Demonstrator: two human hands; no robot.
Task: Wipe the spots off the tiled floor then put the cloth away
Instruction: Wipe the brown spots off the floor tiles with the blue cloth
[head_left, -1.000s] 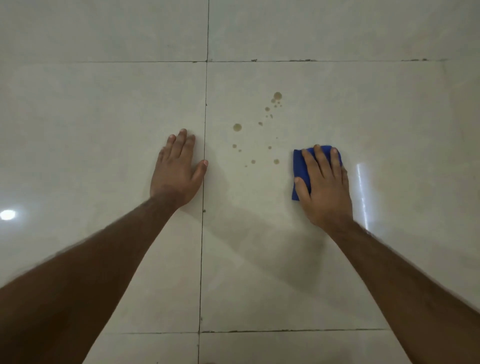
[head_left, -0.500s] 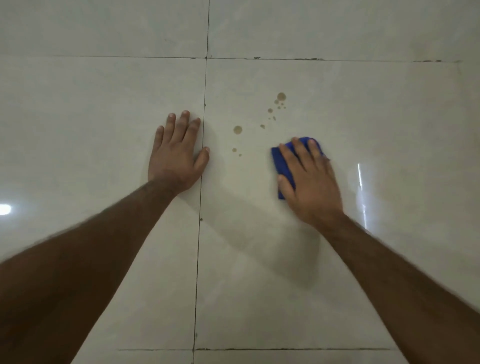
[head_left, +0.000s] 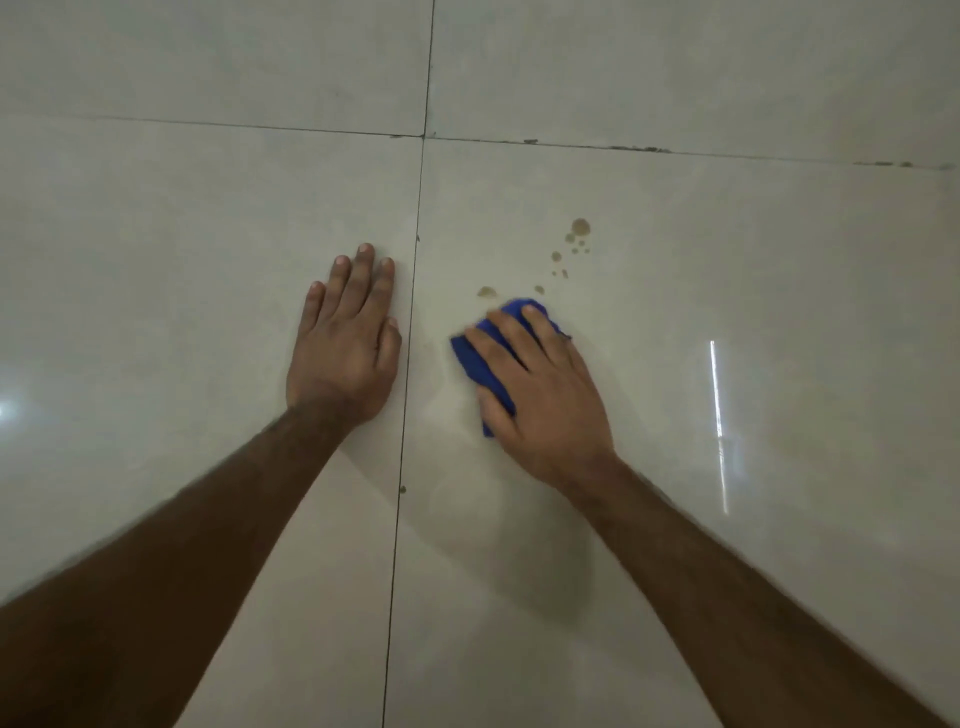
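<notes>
Pressing hand (head_left: 540, 395), cloth (head_left: 480, 358) beside spots (head_left: 569, 249)

blue cloth (head_left: 480, 358), brown spots (head_left: 579, 227), cream floor (head_left: 727, 260)

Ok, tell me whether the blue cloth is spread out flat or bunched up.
Bunched up. The blue cloth is a small folded wad, mostly hidden beneath the right hand pressing it to the tile; only its edges show.

Two hands (head_left: 343, 358), one blue cloth (head_left: 480, 364), roughly ten brown spots (head_left: 580, 226) on the floor
</notes>
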